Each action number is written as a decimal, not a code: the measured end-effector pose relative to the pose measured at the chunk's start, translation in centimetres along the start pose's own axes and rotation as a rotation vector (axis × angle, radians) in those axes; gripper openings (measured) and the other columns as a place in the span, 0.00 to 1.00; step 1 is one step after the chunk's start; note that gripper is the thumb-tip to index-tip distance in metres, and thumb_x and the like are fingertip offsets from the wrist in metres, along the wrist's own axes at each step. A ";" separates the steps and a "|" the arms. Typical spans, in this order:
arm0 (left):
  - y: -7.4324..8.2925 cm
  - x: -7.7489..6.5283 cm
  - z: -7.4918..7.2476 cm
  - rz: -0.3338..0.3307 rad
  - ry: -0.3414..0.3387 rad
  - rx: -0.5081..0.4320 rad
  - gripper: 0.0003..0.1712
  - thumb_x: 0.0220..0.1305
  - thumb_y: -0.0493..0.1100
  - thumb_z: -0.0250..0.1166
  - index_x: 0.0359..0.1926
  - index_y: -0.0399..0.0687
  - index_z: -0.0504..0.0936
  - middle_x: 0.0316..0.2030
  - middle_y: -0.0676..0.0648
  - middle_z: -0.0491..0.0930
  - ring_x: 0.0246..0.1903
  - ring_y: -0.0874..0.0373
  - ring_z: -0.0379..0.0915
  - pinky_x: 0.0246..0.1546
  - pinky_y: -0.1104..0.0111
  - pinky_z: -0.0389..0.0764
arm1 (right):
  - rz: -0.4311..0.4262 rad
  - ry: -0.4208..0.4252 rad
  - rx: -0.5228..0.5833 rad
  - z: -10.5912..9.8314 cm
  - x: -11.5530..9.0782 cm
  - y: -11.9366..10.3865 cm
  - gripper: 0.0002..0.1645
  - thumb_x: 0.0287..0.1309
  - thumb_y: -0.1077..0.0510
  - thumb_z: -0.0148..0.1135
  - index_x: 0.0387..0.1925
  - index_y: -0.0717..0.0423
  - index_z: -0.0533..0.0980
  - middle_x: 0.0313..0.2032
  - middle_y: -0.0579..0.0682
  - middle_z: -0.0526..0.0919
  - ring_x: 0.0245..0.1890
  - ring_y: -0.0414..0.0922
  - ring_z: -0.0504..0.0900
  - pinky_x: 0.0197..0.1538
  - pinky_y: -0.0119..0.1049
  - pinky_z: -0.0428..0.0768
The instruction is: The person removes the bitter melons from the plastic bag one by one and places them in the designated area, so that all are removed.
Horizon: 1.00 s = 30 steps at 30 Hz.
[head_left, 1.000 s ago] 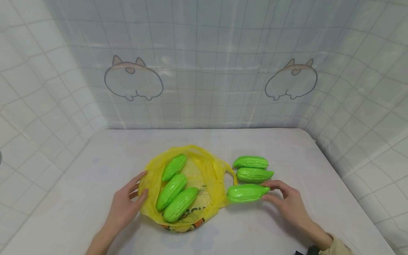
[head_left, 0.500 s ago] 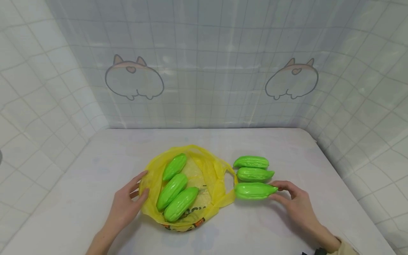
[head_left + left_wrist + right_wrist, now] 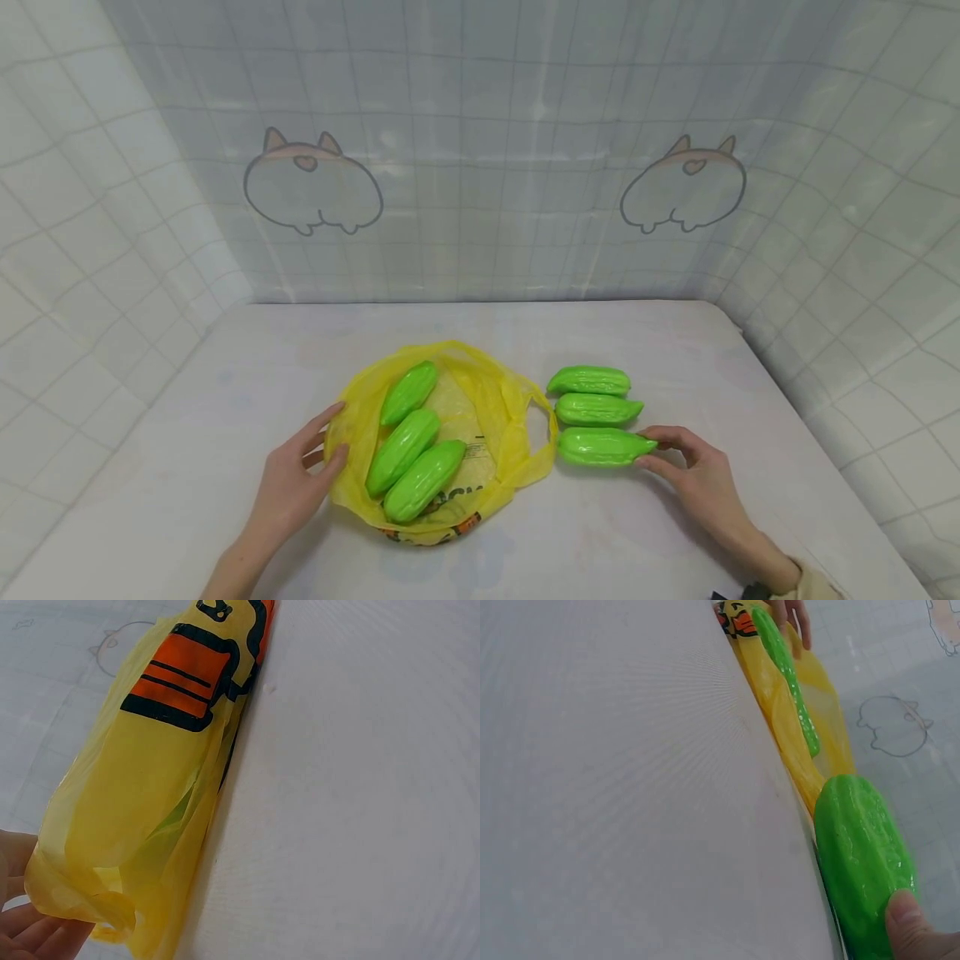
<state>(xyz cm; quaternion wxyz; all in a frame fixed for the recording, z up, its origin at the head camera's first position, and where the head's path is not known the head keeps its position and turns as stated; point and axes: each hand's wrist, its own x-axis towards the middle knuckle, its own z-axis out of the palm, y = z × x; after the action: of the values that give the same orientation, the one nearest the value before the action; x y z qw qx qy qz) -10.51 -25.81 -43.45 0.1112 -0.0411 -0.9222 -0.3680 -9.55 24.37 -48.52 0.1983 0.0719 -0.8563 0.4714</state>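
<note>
A yellow plastic bag [image 3: 517, 442] lies with its mouth spread wide on the table. Inside it are three bright green bitter melons [image 3: 424, 482], shiny like plastic models. My left hand [image 3: 296, 479] holds the bag's left rim; the left wrist view shows fingers [image 3: 45, 937] at the bag's edge. To the right of the bag, my right hand [image 3: 690, 471] pinches the pointed end of another bitter melon [image 3: 600, 447], its thumb [image 3: 906, 907] on top. That melon lies level, nearest me, in a row with two more bitter melons [image 3: 598, 409] behind it.
The white table [image 3: 300, 350] is bounded by a tiled-pattern back wall [image 3: 495, 183] with cartoon animal drawings and by side walls. The bag's right handle loop [image 3: 553, 425] lies close to the left ends of the melon row.
My right hand has moved right with the pinched bitter melon, away from the bag, and brought it in line with the other two. My left hand has stayed on the rim.
</note>
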 end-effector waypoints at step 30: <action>0.0 -0.1 0.0 -0.001 -0.011 0.003 0.31 0.70 0.42 0.61 0.72 0.50 0.68 0.68 0.35 0.70 0.57 0.37 0.77 0.52 0.49 0.84 | 0.041 -0.025 -0.059 0.1 0.3 0.4 0.24 0.55 0.55 0.75 0.54 0.49 0.78 0.51 0.44 0.83 0.49 0.27 0.76 0.55 0.16 0.69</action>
<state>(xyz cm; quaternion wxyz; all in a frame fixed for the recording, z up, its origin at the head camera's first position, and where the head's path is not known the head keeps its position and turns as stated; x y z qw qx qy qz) -10.43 -25.84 -43.47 0.1062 -0.0424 -0.9234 -0.3664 -9.94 24.50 -48.81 0.1800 0.0545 -0.8735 0.4490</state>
